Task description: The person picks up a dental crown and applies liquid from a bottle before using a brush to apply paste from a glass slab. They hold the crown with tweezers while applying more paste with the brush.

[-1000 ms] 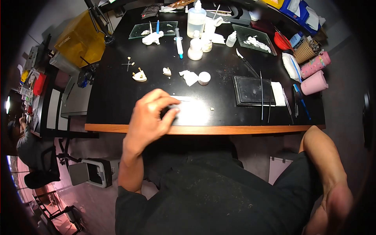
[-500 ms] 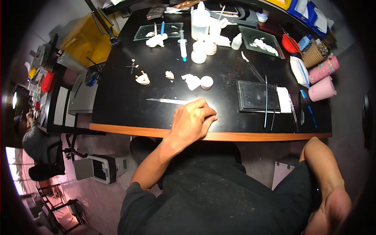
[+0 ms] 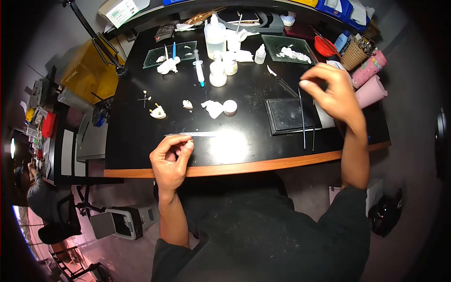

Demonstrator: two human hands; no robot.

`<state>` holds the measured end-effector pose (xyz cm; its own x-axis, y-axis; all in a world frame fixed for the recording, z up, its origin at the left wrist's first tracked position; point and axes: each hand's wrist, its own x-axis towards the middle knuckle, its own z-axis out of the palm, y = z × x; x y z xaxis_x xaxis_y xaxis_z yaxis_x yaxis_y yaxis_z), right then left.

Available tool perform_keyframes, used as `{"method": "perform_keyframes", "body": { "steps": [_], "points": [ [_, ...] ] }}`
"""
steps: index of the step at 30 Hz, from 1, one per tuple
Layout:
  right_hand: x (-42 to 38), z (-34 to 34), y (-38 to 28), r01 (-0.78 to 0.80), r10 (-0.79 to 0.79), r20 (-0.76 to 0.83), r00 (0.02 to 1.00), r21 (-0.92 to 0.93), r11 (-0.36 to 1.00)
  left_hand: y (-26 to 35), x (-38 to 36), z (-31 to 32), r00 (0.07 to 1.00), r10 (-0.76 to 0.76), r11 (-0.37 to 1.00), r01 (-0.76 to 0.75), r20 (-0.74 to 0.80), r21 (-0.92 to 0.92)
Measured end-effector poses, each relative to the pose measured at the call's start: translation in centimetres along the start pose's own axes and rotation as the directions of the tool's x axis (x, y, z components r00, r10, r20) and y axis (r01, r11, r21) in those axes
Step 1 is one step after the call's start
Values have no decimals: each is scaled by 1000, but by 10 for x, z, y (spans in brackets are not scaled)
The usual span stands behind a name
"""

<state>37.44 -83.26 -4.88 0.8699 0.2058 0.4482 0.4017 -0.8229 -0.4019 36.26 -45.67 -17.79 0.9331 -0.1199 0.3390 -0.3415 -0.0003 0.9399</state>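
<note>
My left hand (image 3: pixel 170 162) is at the table's front edge, thumb and forefinger pinching a small whitish piece (image 3: pixel 190 143) whose kind I cannot tell. Just beyond those fingers lies a slim pointed silver tool (image 3: pixel 199 134). My right hand (image 3: pixel 334 91) hovers over the right side of the table with thumb and forefinger curved round a gap, their tips near the upper end of a thin metal rod (image 3: pixel 302 120). That rod lies across a flat black box (image 3: pixel 286 113). A knife with a curved light blade (image 3: pixel 280 80) is just left of the hand.
Small tooth models (image 3: pixel 158 112), a crumpled tissue (image 3: pixel 213 109) and a small jar (image 3: pixel 229 107) sit mid-table. Behind them are a syringe (image 3: pixel 199 70), a squeeze bottle (image 3: pixel 215 37) and glass plates (image 3: pixel 291 43). Pink cups (image 3: pixel 372 91) stand at right. Another person (image 3: pixel 40 197) sits far left.
My right hand has risen from below the table edge to above the tools at the right. My left hand has moved left, still pinching, and turned. The whole view has shifted.
</note>
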Motion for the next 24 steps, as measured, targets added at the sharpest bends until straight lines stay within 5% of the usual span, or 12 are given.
{"method": "perform_keyframes", "body": {
  "steps": [9, 24],
  "points": [
    [43, 69, 69, -287, 385, 279, 880, -334, 898, -8, -8, -13, 995, -57, 976, 38, -82, -216],
    [51, 89, 66, -334, 440, 242, 865, -377, 864, -11, -12, -14, 997, 50, 993, -56, -61, -99]
  ]
}}
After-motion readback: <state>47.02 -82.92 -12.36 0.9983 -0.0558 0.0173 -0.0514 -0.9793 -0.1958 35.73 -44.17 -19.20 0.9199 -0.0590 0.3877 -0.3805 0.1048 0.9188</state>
